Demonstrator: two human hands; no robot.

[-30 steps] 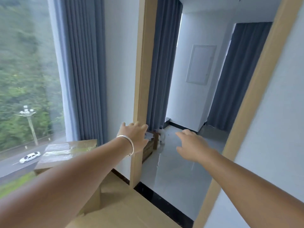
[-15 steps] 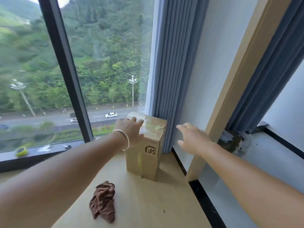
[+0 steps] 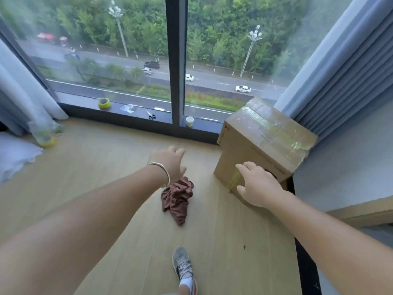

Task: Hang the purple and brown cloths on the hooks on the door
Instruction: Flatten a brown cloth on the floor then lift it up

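Note:
A crumpled brown cloth (image 3: pixel 177 200) lies on the wooden floor near the middle of the head view. My left hand (image 3: pixel 171 161), with a silver bangle on the wrist, hovers just above and behind the cloth, fingers apart and holding nothing. My right hand (image 3: pixel 256 185) is stretched out to the cloth's right, in front of a cardboard box, also open. No purple cloth, door or hooks are in view.
A taped cardboard box (image 3: pixel 263 138) stands at the right by the grey curtain (image 3: pixel 344 67). On the window sill lie a yellow tape roll (image 3: pixel 104 103), scissors (image 3: pixel 151 114) and a small white cup (image 3: pixel 189 121). My shoe (image 3: pixel 182 267) is on the floor below the cloth.
The view has swung left and down from the doorway to the window floor. The brown cloth has come into view and both hands now hover near it.

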